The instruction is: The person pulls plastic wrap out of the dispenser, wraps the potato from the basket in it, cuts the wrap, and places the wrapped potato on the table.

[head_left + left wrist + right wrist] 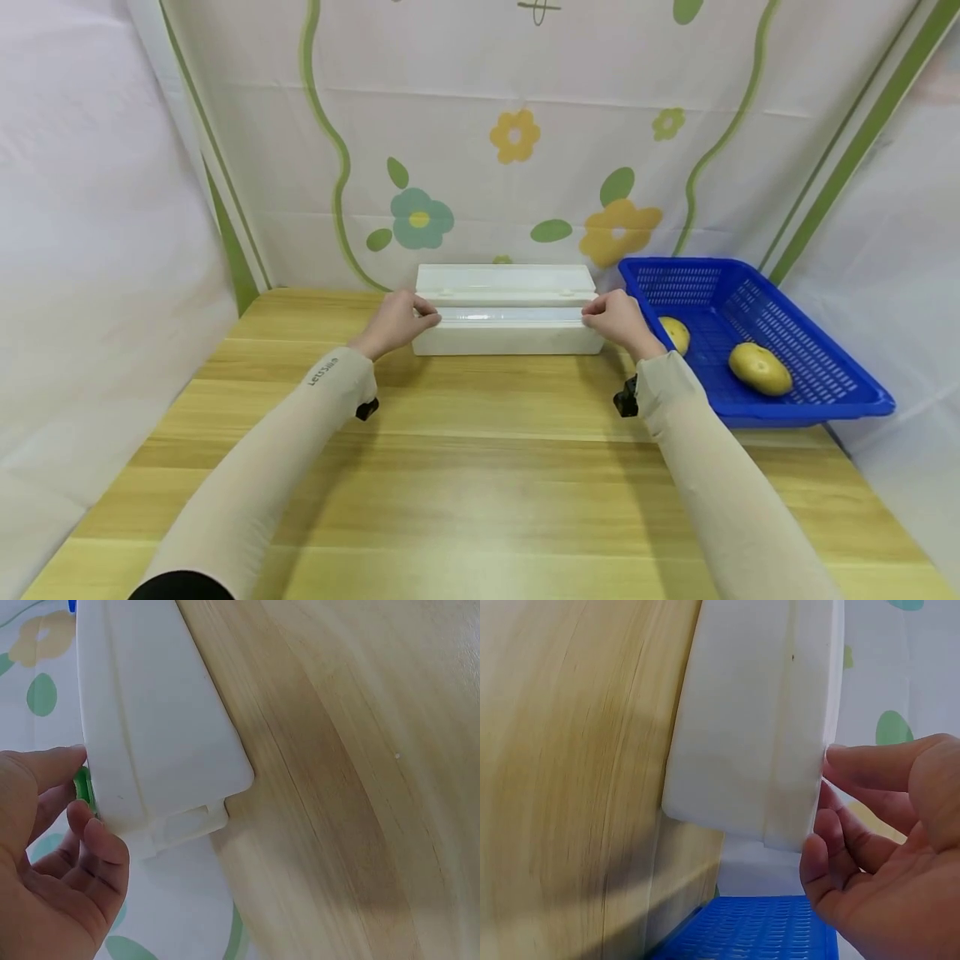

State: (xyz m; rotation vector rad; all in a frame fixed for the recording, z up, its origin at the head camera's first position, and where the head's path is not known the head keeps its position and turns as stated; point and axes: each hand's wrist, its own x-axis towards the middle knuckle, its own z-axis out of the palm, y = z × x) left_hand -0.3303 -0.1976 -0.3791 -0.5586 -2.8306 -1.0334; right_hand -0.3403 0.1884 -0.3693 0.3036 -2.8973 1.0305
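Between the left grip (396, 321) and the right grip (621, 321), a white cling-film dispenser (510, 342) rests on the desk (465, 467), its lid (502, 277) tipped back beyond them; both grips appear pinched on the ends of a glossy film (510, 315). The film should be light, limp, clingy and easily creased, so its corners suit best; the dispenser, likely stiff and light, may skid, and is best steadied by its end walls.

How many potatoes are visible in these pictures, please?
2. One potato lies nearer the middle of the blue basket; a second potato lies by the basket's left side, partly hidden. More could be hidden behind that side.
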